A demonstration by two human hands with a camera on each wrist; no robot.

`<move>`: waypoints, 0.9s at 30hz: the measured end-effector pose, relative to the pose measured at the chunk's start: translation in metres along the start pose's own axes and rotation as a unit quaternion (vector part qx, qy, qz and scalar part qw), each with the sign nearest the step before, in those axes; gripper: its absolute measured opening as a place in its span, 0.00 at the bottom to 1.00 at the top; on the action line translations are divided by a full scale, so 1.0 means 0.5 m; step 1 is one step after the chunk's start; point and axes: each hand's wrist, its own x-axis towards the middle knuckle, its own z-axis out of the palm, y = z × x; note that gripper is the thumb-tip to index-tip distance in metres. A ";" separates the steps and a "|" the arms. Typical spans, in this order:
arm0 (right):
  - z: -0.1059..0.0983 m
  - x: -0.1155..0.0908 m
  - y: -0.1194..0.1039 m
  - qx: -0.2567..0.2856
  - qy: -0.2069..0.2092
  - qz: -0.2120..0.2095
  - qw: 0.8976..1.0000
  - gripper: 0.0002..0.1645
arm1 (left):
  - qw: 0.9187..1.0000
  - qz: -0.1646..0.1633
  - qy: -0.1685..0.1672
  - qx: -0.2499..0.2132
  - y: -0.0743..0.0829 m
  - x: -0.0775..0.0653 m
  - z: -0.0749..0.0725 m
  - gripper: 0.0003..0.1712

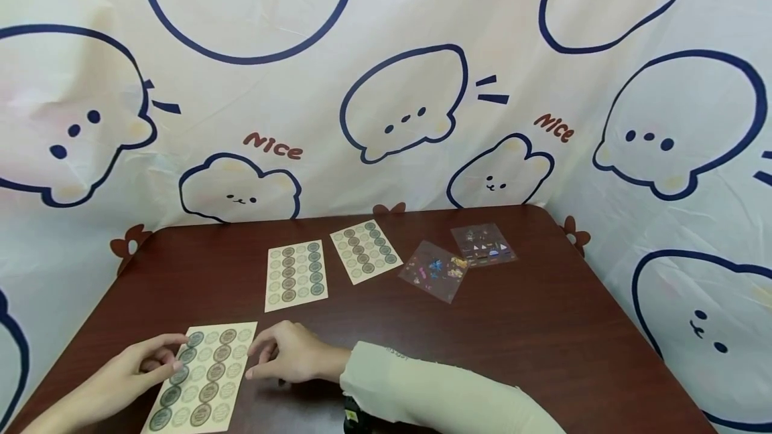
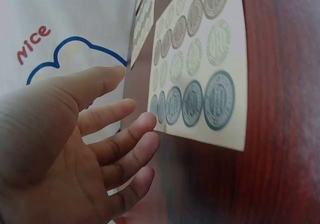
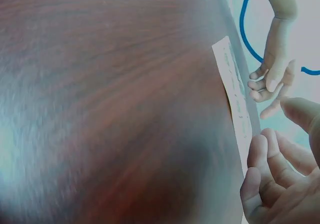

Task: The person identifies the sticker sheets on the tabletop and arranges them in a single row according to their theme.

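Note:
A cream sheet of round seal stickers (image 1: 199, 380), in columns of grey-green, pale and brown, lies near the front left of the table. Over its left edge hovers my left hand (image 1: 141, 364), fingers bent loosely with nothing between them. In the left wrist view, that hand (image 2: 85, 134) is beside the sheet (image 2: 200, 74), its fingers spread and relaxed. My right hand (image 1: 295, 351) is by the sheet's upper right edge, thumb and fingers apart. The right wrist view shows this hand (image 3: 285, 179) loosely curled and holding nothing; whether it touches the sheet, I cannot tell.
Farther back on the brown table (image 1: 531, 327) lie two similar sticker sheets (image 1: 296, 275), the other sheet (image 1: 366, 251) being tilted. To their right are a clear sheet with colourful bits (image 1: 435, 272) and another clear sheet (image 1: 484, 244). A printed cloth (image 1: 338, 186) hangs behind.

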 end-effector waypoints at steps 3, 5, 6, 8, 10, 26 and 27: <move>-0.017 -0.002 0.000 0.003 0.004 -0.001 1.000 0.15 | 1.000 0.003 0.005 0.001 0.013 0.003 -0.001 0.35; -0.026 -0.002 0.001 0.003 0.011 -0.001 1.000 0.15 | 1.000 0.012 0.016 0.005 0.022 0.006 -0.002 0.34; -0.031 -0.002 0.002 -0.001 0.015 0.000 1.000 0.15 | 1.000 0.013 0.022 0.008 0.028 0.008 -0.002 0.33; -0.038 -0.001 0.006 0.000 0.021 0.000 1.000 0.16 | 0.999 0.018 0.036 0.013 0.038 0.010 -0.001 0.32; -0.043 -0.002 0.011 0.011 0.023 0.002 1.000 0.16 | 0.999 0.024 0.048 0.011 0.046 0.011 0.003 0.31; -0.095 -0.002 0.042 0.020 0.062 -0.001 0.998 0.17 | 0.990 0.096 0.101 -0.002 0.106 0.048 0.038 0.23; -0.100 -0.001 0.045 0.015 0.064 0.000 0.998 0.17 | 0.990 0.100 0.101 -0.001 0.111 0.052 0.038 0.23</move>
